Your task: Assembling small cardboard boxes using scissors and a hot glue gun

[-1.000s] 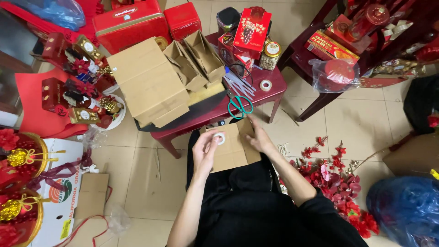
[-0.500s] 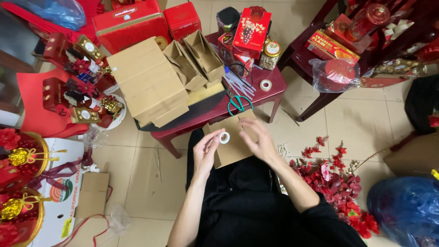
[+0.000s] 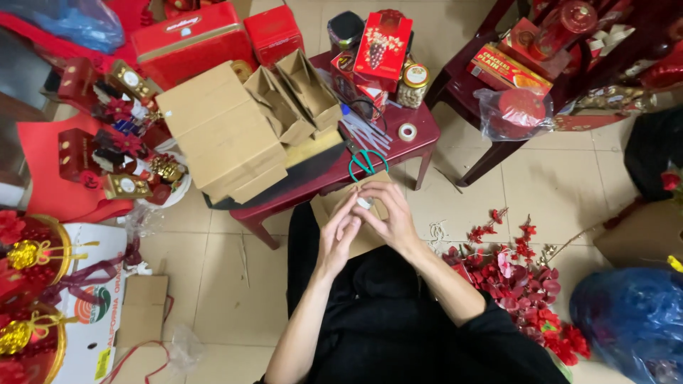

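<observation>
**Mia:** Hands first; the left hand (image 3: pixel 336 238) and the right hand (image 3: pixel 388 213) are close together over a flat brown cardboard piece (image 3: pixel 334 206) that lies on the lap; between the fingertips (image 3: pixel 353 201) sits a small white roll of tape (image 3: pixel 364 203).

**Ben:** Are the fingers shut on it?

**Mia:** Both hands look curled in and pinched around the little roll; the right hand covers part of it, so I cannot tell how tight the hold is.

**Ben:** How much work is done?

**Mia:** I think some of it; folded brown cardboard boxes (image 3: pixel 228 135) are already stacked on the low dark red table (image 3: pixel 427 139), and two open ones stand beside them; the piece on the lap is flat and not made up yet, so I guess that one is only just begun.

**Ben:** What else is near?

**Mia:** Green-handled scissors (image 3: pixel 368 162) lie on the table edge, just past the fingers; another small white tape ring (image 3: pixel 407 131) rests farther back on the table.
</observation>
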